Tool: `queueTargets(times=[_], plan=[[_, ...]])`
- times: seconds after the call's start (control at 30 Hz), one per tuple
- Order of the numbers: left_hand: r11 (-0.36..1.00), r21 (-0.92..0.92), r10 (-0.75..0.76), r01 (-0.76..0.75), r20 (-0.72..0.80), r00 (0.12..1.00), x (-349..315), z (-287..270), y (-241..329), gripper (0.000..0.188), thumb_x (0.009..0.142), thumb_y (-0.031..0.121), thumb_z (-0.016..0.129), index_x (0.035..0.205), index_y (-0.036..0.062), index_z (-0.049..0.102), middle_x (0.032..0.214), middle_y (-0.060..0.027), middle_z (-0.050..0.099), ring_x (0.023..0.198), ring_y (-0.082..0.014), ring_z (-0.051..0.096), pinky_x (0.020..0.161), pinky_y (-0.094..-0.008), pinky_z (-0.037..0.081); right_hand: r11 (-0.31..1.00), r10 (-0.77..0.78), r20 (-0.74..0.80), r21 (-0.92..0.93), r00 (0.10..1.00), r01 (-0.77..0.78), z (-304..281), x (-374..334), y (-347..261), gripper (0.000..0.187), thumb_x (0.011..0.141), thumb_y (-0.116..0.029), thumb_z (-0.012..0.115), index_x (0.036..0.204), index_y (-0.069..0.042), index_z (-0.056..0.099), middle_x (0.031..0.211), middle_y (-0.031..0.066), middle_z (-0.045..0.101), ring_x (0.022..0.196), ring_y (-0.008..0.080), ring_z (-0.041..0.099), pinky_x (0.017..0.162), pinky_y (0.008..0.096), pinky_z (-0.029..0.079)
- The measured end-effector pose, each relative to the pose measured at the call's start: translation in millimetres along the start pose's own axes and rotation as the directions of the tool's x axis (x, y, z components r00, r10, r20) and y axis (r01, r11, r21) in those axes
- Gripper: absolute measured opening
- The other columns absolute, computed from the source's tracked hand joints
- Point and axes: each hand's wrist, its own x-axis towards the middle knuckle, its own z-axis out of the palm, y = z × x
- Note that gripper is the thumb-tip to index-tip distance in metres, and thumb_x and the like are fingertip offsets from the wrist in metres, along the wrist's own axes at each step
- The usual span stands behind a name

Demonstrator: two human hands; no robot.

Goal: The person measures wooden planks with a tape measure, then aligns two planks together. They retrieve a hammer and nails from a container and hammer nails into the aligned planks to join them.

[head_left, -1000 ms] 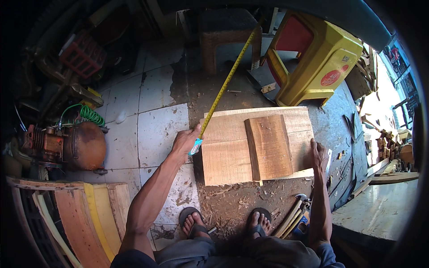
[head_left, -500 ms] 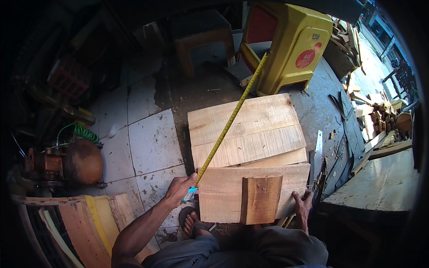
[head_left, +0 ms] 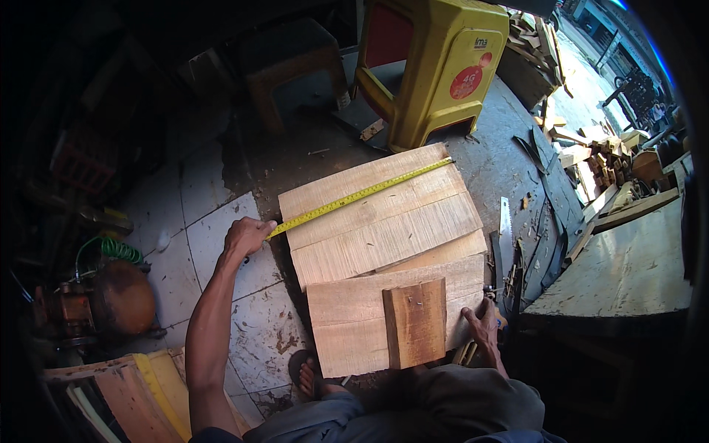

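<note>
My left hand [head_left: 249, 238] is closed round a tape measure, whose case is mostly hidden by the fingers. Its yellow blade [head_left: 362, 194] slants across the far wooden panel [head_left: 391, 232], ending by that panel's far right corner. Nearer my knees lies another pale wooden board [head_left: 343, 336], overlapping the stack. A darker brown wood block [head_left: 416, 323] rests on top of it. At this near board's right edge, my right hand [head_left: 484, 327] grips with the thumb on top; the other fingers are partly hidden.
Beyond the panels stands a yellow plastic stool [head_left: 450, 81], with a dark stool [head_left: 292, 66] to its left. A handsaw [head_left: 506, 236] lies on the floor at the right, near a work surface [head_left: 605, 258]. A rusty compressor tank [head_left: 125, 295] stands at the left, above stacked planks [head_left: 122, 384].
My left hand has moved away from me and left with the tape measure. The blade has swung down from the yellow stool onto the far panel. My right hand stays at the near board's edge.
</note>
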Motion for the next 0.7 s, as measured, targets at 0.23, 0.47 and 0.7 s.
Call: queueTargets(times=[0.23,0.47,0.7], plan=[[0.996,-0.090,-0.004,-0.003,-0.077,0.997,29,13,5,0.047,0.094,0.057,0.061,0.096,0.0145,0.081,0.086,-0.0164,0.075,0.086,-0.0344,0.072,0.082,-0.0463,0.055,1.000,-0.006,0.031,0.012,0.999,0.006,2,8,16,0.075,0.086,-0.042,0.077,0.140,0.001,0.048,0.129,0.0252,0.058,0.122,0.0376,0.058,0.105,0.0450,0.044],[0.992,-0.127,-0.017,0.012,-0.038,0.999,32,28,-11,0.045,0.093,0.058,0.063,0.100,0.0177,0.081,0.092,-0.0167,0.076,0.087,-0.0339,0.072,0.083,-0.0441,0.055,1.000,0.002,0.074,0.021,0.997,-0.003,3,9,21,0.075,0.086,-0.041,0.077,0.140,0.002,0.048,0.130,0.0256,0.058,0.122,0.0386,0.058,0.105,0.0458,0.045],[0.713,-0.691,0.014,0.119,0.184,0.983,-8,41,-7,0.059,0.098,0.058,0.061,0.106,0.0009,0.074,0.093,-0.0097,0.073,0.088,-0.0185,0.070,0.073,-0.0364,0.056,0.969,-0.068,-0.018,-0.241,0.998,0.062,0,17,20,0.072,0.088,-0.036,0.076,0.140,0.005,0.047,0.131,0.0270,0.055,0.120,0.0409,0.057,0.104,0.0475,0.045]])
